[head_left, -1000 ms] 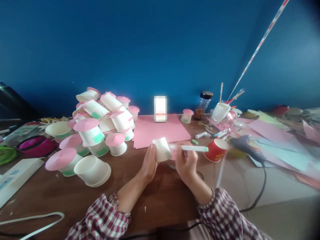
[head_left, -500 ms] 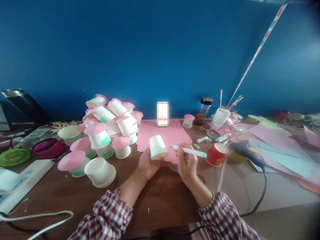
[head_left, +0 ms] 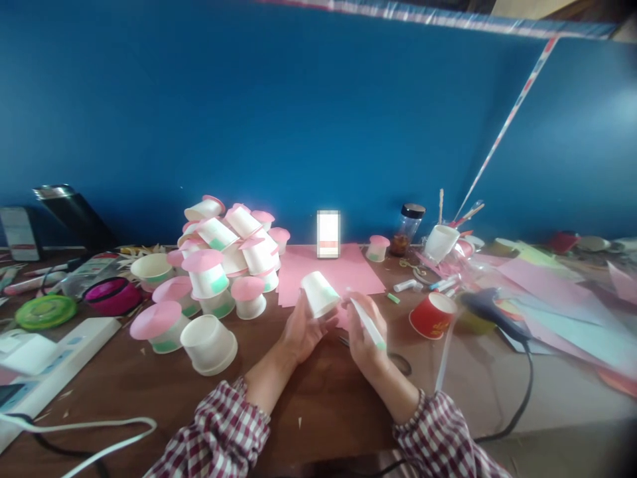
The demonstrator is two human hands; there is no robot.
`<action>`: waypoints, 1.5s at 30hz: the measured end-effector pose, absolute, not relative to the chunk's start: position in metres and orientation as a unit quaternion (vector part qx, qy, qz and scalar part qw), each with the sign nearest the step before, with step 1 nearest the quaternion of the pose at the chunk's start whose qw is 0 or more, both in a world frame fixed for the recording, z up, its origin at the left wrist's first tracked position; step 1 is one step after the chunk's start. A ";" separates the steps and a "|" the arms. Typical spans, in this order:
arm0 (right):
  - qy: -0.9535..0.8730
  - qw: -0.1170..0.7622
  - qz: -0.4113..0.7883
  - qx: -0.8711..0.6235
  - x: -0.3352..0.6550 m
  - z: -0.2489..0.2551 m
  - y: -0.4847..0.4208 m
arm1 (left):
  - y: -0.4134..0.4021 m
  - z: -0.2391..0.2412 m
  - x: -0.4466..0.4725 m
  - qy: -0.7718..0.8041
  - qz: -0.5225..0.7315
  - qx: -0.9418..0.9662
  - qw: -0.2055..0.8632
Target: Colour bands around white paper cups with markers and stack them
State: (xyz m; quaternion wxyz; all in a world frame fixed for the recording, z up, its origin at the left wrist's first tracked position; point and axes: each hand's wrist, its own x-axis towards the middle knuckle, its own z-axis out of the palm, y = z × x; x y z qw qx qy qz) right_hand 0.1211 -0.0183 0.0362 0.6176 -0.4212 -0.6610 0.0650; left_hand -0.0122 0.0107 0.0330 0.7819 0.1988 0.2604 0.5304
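Observation:
A white paper cup (head_left: 318, 293) with a pale green patch is tilted in my left hand (head_left: 301, 332), whose fingers wrap round it from below and the left. My right hand (head_left: 367, 335) grips a white marker pen (head_left: 367, 322) with a green end, close to the cup's right side. Whether the pen tip touches the cup I cannot tell. Behind both hands lie pink paper sheets (head_left: 298, 275). To the left stands a pile of white cups with pink paper discs on them (head_left: 204, 261), several with green patches. Nearer me, two nested white cups (head_left: 209, 345) lean over.
A red paper cup (head_left: 432, 315) and a glue gun (head_left: 490, 309) with its cable stand to the right, near a green pen cap (head_left: 393, 299). A white power strip (head_left: 64, 365) and a white cable (head_left: 119, 423) lie at left. One pink-topped cup (head_left: 377, 248) stands by a lidded jar (head_left: 409, 229).
The cup in my left hand has turned, bringing its green patch to the right side. The marker in my right hand has swung, its green end now pointing down toward me. The camera view has shifted slightly.

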 end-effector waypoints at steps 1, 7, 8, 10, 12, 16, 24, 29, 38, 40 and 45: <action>-0.646 0.627 0.094 -0.425 0.120 0.035 -0.018 | 0.011 0.033 -0.012 0.257 0.532 0.203 0.781; -0.637 0.621 0.176 -0.422 0.115 0.032 -0.020 | 0.012 0.036 -0.012 0.265 0.580 0.195 0.746; -0.645 0.613 0.178 -0.420 0.114 0.032 -0.021 | 0.013 0.036 -0.012 0.263 0.581 0.195 0.745; -0.655 0.604 0.199 -0.409 0.112 0.032 -0.023 | 0.014 0.038 -0.013 0.243 0.576 0.205 0.753; -0.658 0.600 0.222 -0.396 0.110 0.033 -0.025 | 0.014 0.039 -0.015 0.221 0.568 0.217 0.762; -0.671 0.600 0.191 -0.392 0.113 0.038 -0.025 | 0.014 0.038 -0.016 0.240 0.571 0.205 0.758; -0.616 0.600 0.232 -0.454 0.130 0.049 -0.003 | 0.018 0.038 -0.017 0.284 0.577 0.143 0.752; -0.634 0.581 0.221 -0.460 0.128 0.040 -0.005 | 0.020 0.037 -0.018 0.280 0.575 0.154 0.753; -0.699 0.532 0.139 -0.456 0.129 0.044 -0.016 | 0.016 0.035 -0.013 0.281 0.548 0.199 0.762; -0.702 0.528 0.125 -0.460 0.129 0.044 -0.016 | 0.014 0.037 -0.013 0.278 0.541 0.199 0.768; -0.706 0.531 0.110 -0.456 0.130 0.041 -0.017 | 0.014 0.037 -0.013 0.281 0.533 0.201 0.773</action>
